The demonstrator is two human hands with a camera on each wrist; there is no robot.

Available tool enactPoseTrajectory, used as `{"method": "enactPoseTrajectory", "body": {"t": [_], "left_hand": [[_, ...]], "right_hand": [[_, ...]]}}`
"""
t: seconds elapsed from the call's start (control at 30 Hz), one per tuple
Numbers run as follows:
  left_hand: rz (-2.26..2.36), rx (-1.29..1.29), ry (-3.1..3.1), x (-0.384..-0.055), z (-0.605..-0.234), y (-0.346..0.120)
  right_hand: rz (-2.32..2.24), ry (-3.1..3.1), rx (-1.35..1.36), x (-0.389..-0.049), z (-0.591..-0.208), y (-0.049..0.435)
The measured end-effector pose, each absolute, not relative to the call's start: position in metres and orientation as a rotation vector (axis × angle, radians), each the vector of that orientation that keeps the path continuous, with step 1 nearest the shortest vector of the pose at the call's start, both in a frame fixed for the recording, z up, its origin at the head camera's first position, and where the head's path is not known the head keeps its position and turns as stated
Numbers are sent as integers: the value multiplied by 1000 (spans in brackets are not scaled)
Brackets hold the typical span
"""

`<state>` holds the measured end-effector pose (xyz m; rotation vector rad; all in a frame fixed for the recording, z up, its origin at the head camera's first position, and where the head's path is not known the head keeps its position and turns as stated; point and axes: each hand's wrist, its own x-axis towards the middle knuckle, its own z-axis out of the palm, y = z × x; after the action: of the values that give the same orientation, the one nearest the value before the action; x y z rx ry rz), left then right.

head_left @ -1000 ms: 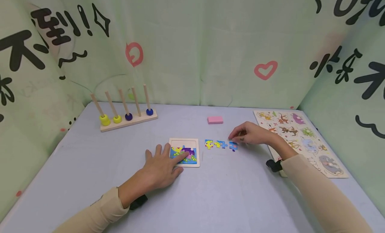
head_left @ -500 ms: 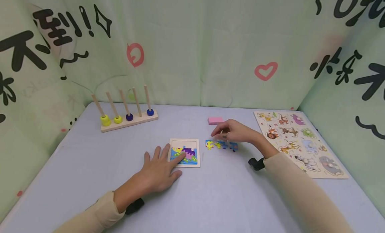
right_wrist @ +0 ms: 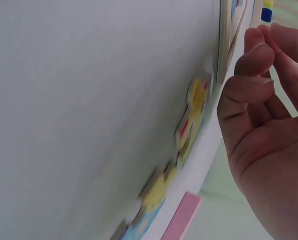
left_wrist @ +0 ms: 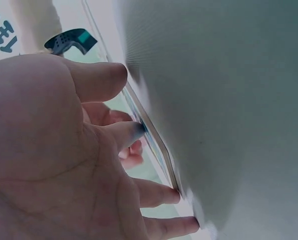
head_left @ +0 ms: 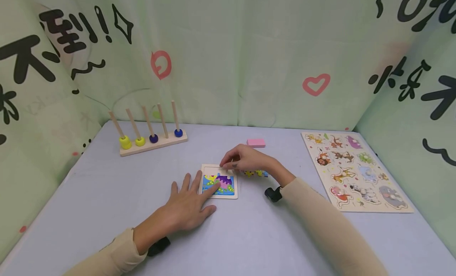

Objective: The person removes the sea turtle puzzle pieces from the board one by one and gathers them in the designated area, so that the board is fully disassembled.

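A small wooden jigsaw tray [head_left: 229, 197] lies mid-table, with colourful yellow, blue and purple pieces in its lower part and a bare strip along the top. My left hand [head_left: 187, 204] rests spread at its left side, index fingertip on the pieces; the left wrist view shows the fingertips along the tray's edge [left_wrist: 161, 150]. Over the tray's upper right corner hovers my right hand [head_left: 247, 159], thumb and fingertips drawn together; I cannot tell whether a piece is between them. Loose puzzle pieces [right_wrist: 191, 120] lie right of the tray, partly hidden under the right hand in the head view.
A pink block [head_left: 256, 143] sits behind the loose pieces. At the back left stands a wooden peg rack [head_left: 156, 143] with yellow and blue beads. An animal puzzle board [head_left: 350, 165] lies at the right. Curtains [head_left: 238, 70] enclose the table.
My right hand has moved left from the right end of the loose pieces, passing over them to the tray's top corner. The left hand stays nearly where it was.
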<state>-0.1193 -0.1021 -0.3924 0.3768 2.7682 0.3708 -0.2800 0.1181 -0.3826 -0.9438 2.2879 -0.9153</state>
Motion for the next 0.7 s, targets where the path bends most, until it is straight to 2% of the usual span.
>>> {"method": "enactPoseTrajectory", "body": {"t": [0.7], "left_hand": [[349, 394, 2746, -112, -393, -107]], "right_hand": [[-784, 2255, -961, -282, -390, 81]]}}
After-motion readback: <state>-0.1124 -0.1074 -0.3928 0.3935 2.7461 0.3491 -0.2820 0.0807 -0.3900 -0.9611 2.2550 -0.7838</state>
